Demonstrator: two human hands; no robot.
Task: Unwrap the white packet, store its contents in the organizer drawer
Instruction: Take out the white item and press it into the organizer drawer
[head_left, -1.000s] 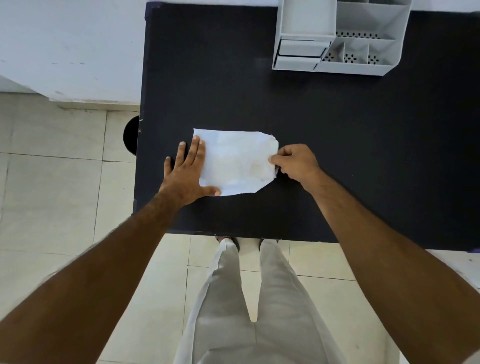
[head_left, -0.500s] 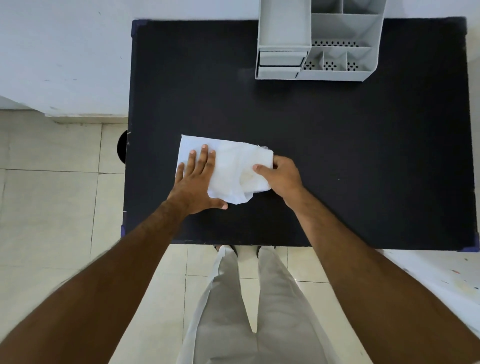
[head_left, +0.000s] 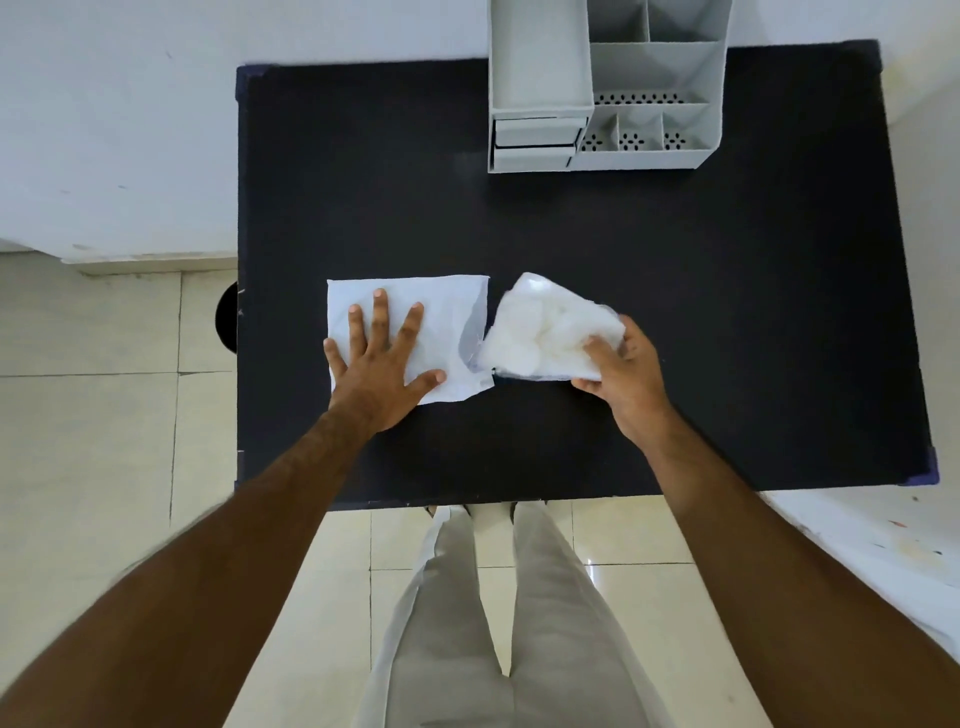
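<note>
Pressing flat with fingers spread, the left hand (head_left: 382, 358) pins the white packet (head_left: 447, 332) to the black worktop (head_left: 727, 312). Just beside the packet, the right hand (head_left: 623, 374) grips a clear bag of white round pads (head_left: 545, 332). Well beyond the packet stands the grey organizer (head_left: 608, 93), drawers (head_left: 535, 140) closed.

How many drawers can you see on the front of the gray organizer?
2, stacked at the organizer's front left: upper drawer, lower drawer directly beneath. Both look closed; no others visible.
</note>
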